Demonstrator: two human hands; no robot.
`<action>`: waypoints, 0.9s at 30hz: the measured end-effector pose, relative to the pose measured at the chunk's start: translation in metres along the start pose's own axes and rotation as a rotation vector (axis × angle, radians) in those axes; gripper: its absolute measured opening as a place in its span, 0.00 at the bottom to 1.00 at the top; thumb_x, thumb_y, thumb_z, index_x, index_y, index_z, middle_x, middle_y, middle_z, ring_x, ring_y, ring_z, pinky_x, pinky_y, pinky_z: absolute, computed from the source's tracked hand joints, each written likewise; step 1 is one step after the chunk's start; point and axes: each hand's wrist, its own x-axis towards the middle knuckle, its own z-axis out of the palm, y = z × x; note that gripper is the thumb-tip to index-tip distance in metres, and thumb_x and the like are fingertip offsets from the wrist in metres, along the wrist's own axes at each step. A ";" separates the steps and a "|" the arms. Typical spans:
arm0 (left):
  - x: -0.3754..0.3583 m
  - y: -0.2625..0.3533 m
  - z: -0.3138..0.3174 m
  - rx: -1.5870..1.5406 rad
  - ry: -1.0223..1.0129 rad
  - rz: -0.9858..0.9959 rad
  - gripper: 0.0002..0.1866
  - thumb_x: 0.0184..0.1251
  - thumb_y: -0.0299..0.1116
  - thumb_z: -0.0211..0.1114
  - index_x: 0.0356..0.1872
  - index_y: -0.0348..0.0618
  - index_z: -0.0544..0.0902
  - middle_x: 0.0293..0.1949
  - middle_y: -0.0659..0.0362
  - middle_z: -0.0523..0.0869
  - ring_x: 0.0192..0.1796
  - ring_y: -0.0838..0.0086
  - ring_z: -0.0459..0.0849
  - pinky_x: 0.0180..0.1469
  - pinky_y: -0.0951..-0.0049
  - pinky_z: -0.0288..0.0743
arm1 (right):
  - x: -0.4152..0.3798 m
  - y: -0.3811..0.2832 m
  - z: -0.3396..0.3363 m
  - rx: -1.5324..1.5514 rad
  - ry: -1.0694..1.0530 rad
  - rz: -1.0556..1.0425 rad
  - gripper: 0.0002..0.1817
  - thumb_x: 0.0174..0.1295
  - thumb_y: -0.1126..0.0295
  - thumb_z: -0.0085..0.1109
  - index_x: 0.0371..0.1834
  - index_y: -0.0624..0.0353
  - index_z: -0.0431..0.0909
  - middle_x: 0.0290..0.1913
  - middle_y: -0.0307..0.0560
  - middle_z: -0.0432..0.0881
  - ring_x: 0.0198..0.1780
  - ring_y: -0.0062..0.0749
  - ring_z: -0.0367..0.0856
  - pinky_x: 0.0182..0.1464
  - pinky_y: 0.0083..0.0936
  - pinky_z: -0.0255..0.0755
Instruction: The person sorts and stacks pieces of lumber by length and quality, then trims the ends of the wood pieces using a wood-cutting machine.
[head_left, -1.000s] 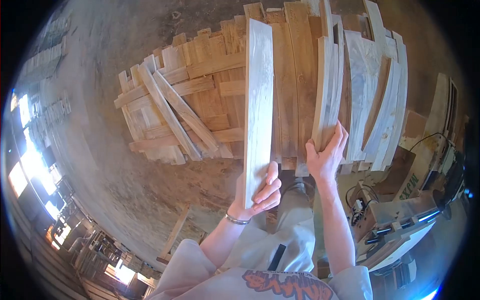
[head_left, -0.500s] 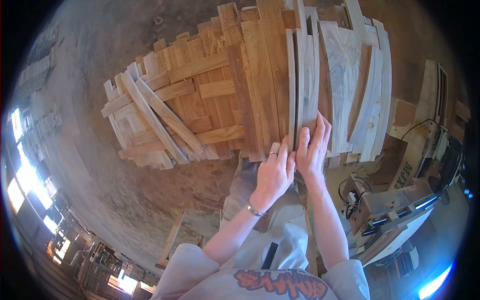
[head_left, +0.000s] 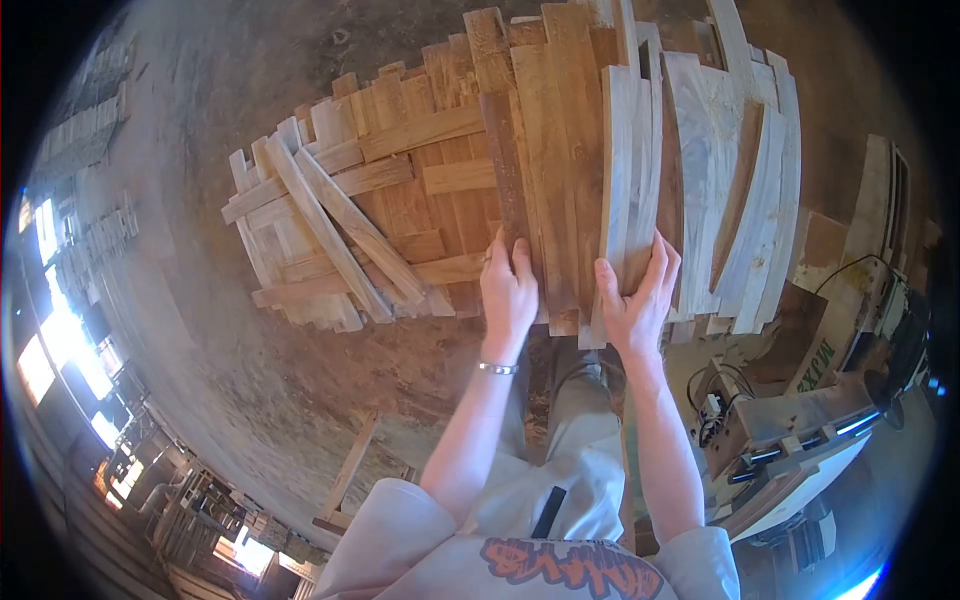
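Dusty workshop floor [head_left: 330, 360] sweeping away to the left, bright windows [head_left: 65, 330] glaring at the edge, a machine [head_left: 800, 430] with cables over on the right, and across the middle lies a broad pile of sawn boards [head_left: 575, 170], what carries it hidden from here! Left hand [head_left: 508, 285] at the near edge, thumb and fingers closed on the near end of a dark brown strip [head_left: 503, 150] that lies flat on the pile, pointing away from the body. Right hand [head_left: 637, 310], a little way along, thumb to one side and fingers to the other, gripping the near ends of the pale strips [head_left: 617, 150] standing proud beside it. Two slanted slats [head_left: 325, 228] lie to the left, untouched. So the step in hand, I'd judge, is handling loose strips by their near ends, one hand to each spot. From this hold, the next move looks to call for a firm pinch and level wrists, since those long far ends could tip or snag on neighbouring boards
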 end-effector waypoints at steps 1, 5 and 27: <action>-0.001 0.003 -0.002 -0.018 0.053 0.085 0.20 0.79 0.35 0.56 0.60 0.28 0.78 0.57 0.37 0.83 0.59 0.49 0.83 0.58 0.63 0.77 | 0.000 -0.001 0.000 0.005 -0.004 0.010 0.42 0.62 0.54 0.70 0.72 0.66 0.61 0.62 0.61 0.69 0.62 0.57 0.70 0.62 0.47 0.67; -0.012 0.013 -0.009 -0.038 0.163 0.315 0.14 0.77 0.30 0.60 0.55 0.30 0.81 0.45 0.44 0.88 0.48 0.58 0.88 0.51 0.68 0.79 | 0.001 -0.003 -0.002 -0.006 -0.007 0.028 0.42 0.62 0.56 0.71 0.72 0.67 0.62 0.62 0.61 0.69 0.62 0.57 0.70 0.63 0.47 0.67; -0.024 0.039 -0.082 -1.599 -0.726 -0.328 0.20 0.83 0.46 0.50 0.60 0.40 0.73 0.17 0.64 0.70 0.13 0.76 0.72 0.15 0.75 0.57 | -0.001 -0.003 0.002 0.015 0.029 0.030 0.39 0.62 0.59 0.71 0.72 0.66 0.63 0.61 0.61 0.71 0.61 0.57 0.72 0.61 0.45 0.69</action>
